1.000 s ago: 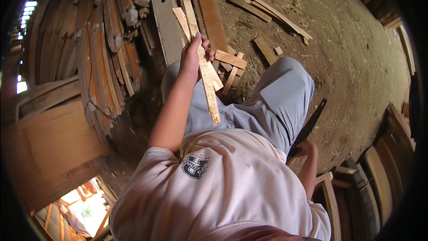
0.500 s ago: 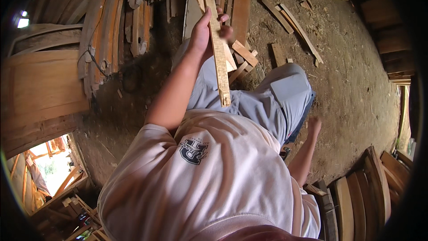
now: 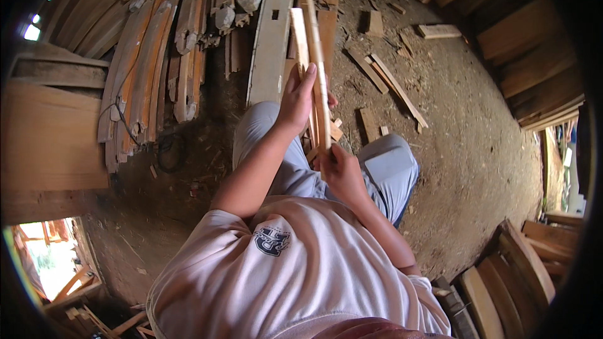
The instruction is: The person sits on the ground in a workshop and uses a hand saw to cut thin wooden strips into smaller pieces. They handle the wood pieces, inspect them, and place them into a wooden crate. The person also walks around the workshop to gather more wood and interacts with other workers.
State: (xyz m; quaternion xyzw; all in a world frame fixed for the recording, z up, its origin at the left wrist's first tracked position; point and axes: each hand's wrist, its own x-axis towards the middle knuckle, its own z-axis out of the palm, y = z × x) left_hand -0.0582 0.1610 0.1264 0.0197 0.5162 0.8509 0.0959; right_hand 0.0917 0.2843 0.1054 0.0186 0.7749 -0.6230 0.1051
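Note:
My left hand (image 3: 295, 105) is closed around a long narrow wooden strip (image 3: 316, 44), partway along it. A second, paler wooden strip (image 3: 299, 32) sits against its left side in the same grip. Both point away from me, and the long one shows its narrow edge. My right hand (image 3: 343, 173) is closed on the near end of the long strip, above my lap. Its fingertips are partly hidden behind the wood. Below the hands, short wood offcuts (image 3: 337, 130) show between my knees.
Stacked boards and posts (image 3: 147, 69) fill the left side, beside a wooden panel (image 3: 56, 138). A pale plank (image 3: 271, 37) lies straight ahead. Loose slats (image 3: 399, 91) and wood blocks (image 3: 375, 24) are scattered on the dirt floor (image 3: 471, 119). Curved boards (image 3: 502, 282) stand at lower right.
My right hand has come up from my right side and taken hold of the long strip's near end. The strip has turned edge-up. The view has shifted as well.

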